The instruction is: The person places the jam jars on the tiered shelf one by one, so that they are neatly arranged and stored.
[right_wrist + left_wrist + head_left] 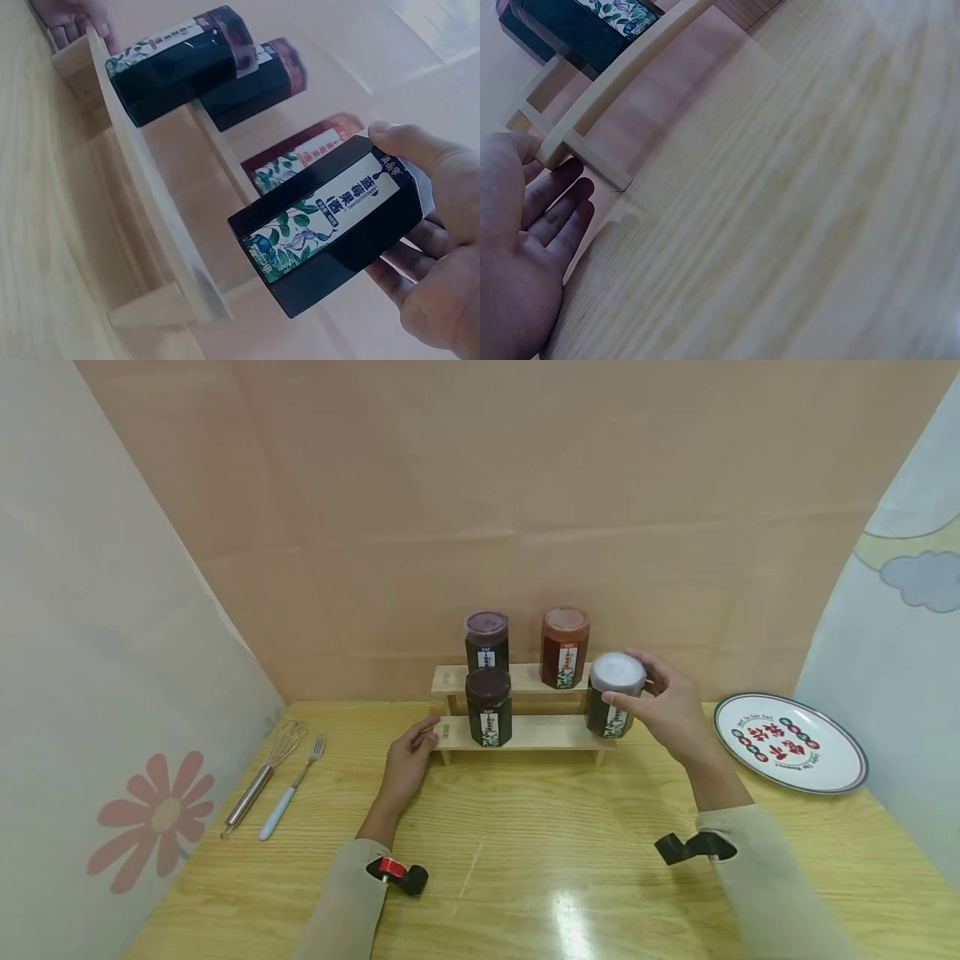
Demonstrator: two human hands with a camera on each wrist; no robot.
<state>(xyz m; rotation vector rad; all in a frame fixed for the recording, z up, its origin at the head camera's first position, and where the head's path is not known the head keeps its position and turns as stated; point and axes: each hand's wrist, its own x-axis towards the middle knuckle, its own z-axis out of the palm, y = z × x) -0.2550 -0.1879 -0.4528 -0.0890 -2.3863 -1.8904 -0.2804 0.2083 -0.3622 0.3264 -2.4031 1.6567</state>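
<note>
My right hand [671, 710] grips a dark jar with a white lid [617, 671] near its top, thumb in front and fingers behind. This blueberry-pictured jar [322, 225] is over the right end of the lower step; contact with the wood cannot be told. My left hand [408, 760] holds the left end of the two-step wooden rack [551, 732] between thumb and fingers. A dark-lidded jar [489, 710] stands on the lower step. Up on the rear step are a purple-lidded jar [486, 635] and a red jar [566, 647].
On the left of the wooden table [525, 860] lie a whisk [258, 785] and a blue-handled fork [288, 797]. An oval plate [836, 760] with red lettering is at the right. Behind the rack rises a tan backdrop [487, 485].
</note>
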